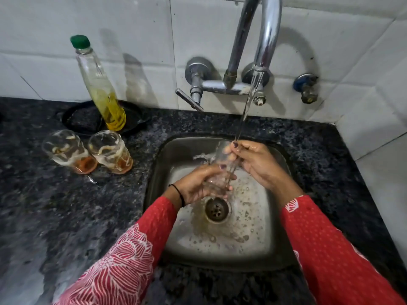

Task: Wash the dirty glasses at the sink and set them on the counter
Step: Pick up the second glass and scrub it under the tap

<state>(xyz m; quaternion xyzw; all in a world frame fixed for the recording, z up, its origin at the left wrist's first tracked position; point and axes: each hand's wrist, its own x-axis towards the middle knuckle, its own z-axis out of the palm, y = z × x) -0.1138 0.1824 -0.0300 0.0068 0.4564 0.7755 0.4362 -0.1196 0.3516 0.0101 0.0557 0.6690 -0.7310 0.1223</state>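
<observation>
A: Head view: where is the glass being washed?
B: A clear glass (220, 172) sits tilted over the sink (273, 245), under the water stream (244, 111) from the tap (264, 40).
A: And each grip?
B: The left hand (198, 186) curls round its lower part; the right hand (253, 161) pinches its rim, fingers partly inside.
A: The other glasses?
B: Two dirty glasses (68, 150) (111, 151) with foam and orange dregs stand on the dark tabletop (66, 216), left of the sink, almost touching each other.
A: Anything behind them?
B: A bottle of yellow liquid (99, 84) with a green cap stands in a black dish (134, 115) by the far wall.
</observation>
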